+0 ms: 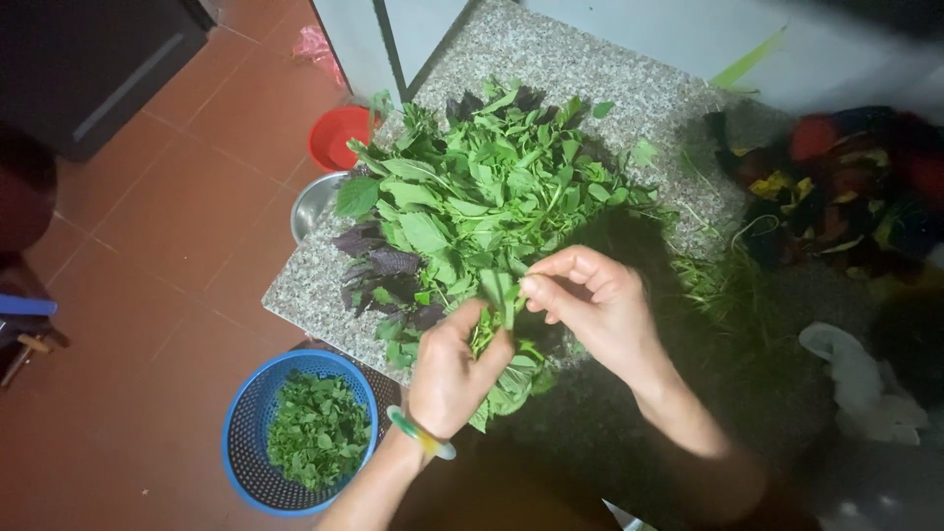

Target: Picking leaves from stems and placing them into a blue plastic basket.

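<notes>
Sprig upright between hands: left hand clenched round lower stems, right hand pinching top, probably a leaf; pile just beyond.

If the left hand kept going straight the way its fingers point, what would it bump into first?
The left hand points up and away, gripping a leafy sprig. Beyond that it would likely meet the pile of green and purple leaves on the stone counter.

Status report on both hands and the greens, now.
Left hand gripping a leafy sprig. Right hand pinching its stem top. Greens pile on granite counter; blue basket below holds picked leaves. Nothing obstructing.
</notes>
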